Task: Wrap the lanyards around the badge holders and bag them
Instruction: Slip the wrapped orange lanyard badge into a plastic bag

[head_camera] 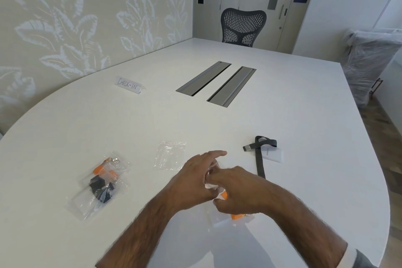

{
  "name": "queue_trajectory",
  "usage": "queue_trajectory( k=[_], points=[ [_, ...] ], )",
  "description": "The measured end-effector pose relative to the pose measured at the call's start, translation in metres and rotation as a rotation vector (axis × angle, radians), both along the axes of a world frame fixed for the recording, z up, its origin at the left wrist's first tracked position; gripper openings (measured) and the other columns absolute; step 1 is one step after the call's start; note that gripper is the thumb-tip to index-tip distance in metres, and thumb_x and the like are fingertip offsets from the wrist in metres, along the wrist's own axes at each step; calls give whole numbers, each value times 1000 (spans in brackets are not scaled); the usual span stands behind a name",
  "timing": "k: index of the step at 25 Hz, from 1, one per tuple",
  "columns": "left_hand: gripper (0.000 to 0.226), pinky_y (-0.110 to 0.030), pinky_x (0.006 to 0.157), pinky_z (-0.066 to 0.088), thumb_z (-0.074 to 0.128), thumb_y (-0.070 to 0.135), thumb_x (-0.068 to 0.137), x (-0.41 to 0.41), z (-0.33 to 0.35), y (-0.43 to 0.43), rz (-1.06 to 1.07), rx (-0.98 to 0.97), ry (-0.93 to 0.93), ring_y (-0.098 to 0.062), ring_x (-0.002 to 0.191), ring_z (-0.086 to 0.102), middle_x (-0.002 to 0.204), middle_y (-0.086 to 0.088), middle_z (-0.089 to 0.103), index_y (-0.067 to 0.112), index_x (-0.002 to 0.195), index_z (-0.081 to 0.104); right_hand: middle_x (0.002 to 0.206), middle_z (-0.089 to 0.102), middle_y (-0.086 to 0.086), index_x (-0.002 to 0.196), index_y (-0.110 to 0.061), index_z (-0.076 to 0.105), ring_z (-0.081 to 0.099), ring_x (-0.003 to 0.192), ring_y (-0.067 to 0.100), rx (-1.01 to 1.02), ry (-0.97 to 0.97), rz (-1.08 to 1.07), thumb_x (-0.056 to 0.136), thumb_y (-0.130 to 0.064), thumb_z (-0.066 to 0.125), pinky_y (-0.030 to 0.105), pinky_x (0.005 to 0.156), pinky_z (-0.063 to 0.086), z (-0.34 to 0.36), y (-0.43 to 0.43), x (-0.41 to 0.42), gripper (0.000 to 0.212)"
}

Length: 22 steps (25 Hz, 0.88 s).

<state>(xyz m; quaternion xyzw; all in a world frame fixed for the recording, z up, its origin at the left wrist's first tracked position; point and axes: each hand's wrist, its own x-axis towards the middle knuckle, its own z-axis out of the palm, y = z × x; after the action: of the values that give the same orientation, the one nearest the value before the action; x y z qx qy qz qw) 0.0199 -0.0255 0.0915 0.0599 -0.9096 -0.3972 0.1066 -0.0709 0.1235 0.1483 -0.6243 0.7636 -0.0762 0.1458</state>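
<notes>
R hand (237,189) fingers curled on orange lanyard (237,216) w/ holder, L hand (193,180) fingers pinching it

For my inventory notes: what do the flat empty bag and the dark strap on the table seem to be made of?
Flat empty see-through bag: probably thin clear plastic film, glossy; the white table shows through, with creases. Dark flat strap: apparently matte woven fabric, lying limp; its grey end piece looks metallic.

The left hand (193,177) and right hand (236,189) cover most of the clear bag (219,221) between them, so only scraps of orange lanyard (237,216) peek out, blurred. Whether it is wrapped I cannot tell. Print on the far badge holder (273,155) is too small to read.
</notes>
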Motion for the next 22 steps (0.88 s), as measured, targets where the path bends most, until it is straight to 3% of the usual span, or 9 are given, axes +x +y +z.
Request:
queue_trajectory(
  k=[3, 6, 9, 14, 18, 20, 22],
  points=[
    [88, -39, 100, 50, 73, 42, 67, 1, 3, -1, -9, -17, -25, -9, 117, 54, 117, 25, 58, 54, 144, 34, 118, 57, -14, 83, -29, 56, 51, 99, 9, 17, -52, -16, 86, -34, 65, 30, 87, 39, 3, -3, 3, 10],
    [87, -37, 101, 49, 74, 45, 69, 1, 5, -6, 11, -32, -13, -5, 118, 54, 114, 23, 60, 54, 144, 32, 105, 61, -12, 106, -28, 55, 49, 89, 10, 22, -46, -20, 88, -36, 64, 30, 83, 35, 1, -4, 5, 22],
    [88, -36, 100, 50, 80, 42, 70, 0, 7, -11, -4, 5, -38, -3, 115, 57, 112, 20, 62, 54, 144, 34, 116, 65, -5, 126, -24, 52, 48, 91, 11, 37, -21, -48, 91, -33, 63, 30, 83, 34, 1, -2, 6, 38],
    [90, -39, 103, 51, 89, 39, 70, 0, 1, -9, -28, 104, -62, -2, 122, 58, 125, 22, 62, 52, 143, 37, 141, 51, -13, 124, -28, 65, 51, 122, 10, -13, -51, -58, 92, -30, 61, 29, 87, 36, 9, 2, 3, 33],
    [60, -44, 92, 54, 85, 31, 75, -1, -3, -4, -5, 103, -11, -7, 111, 65, 118, 21, 67, 39, 124, 51, 112, 69, -9, 103, -23, 72, 63, 97, 15, -124, -12, -65, 90, -25, 58, 30, 82, 47, 5, 0, 2, 19],
    [51, -45, 84, 56, 83, 24, 77, 0, -5, -4, 43, 126, 14, -10, 98, 67, 106, 13, 69, 37, 115, 52, 108, 73, -14, 102, -25, 75, 65, 99, 6, -315, -142, -119, 90, -28, 62, 25, 88, 50, 2, 3, 1, 18],
    [51, -34, 84, 55, 85, 27, 77, 2, -8, -6, 92, 162, 39, -5, 99, 66, 104, 14, 69, 37, 115, 52, 104, 74, -18, 100, -24, 77, 67, 102, 2, -551, -294, -231, 92, -24, 64, 19, 90, 48, 5, 9, -4, 15]
  ],
)
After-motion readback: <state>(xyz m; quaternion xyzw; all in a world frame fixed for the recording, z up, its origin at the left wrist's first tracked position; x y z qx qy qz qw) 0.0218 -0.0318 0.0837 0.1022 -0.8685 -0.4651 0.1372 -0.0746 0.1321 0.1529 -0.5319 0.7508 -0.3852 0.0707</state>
